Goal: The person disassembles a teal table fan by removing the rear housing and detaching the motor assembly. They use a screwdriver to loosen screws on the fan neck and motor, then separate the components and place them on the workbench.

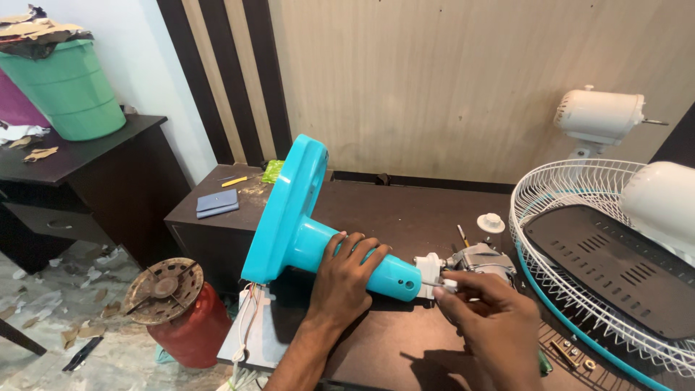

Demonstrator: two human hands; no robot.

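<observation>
Dark worktop (405, 217): left hand (347, 279) wraps the stiff, slick turquoise fan stand (304, 232) at its neck, the best hold. Right hand (492, 318) pinches the white joint (428, 274) beside the heavy-looking motor (481, 261).

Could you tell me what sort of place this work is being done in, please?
It looks like a small fan repair workshop. The left hand grips a turquoise fan stand laid across a dark desk, with a bare fan motor, a wire fan guard and another white motor housing nearby.
</observation>
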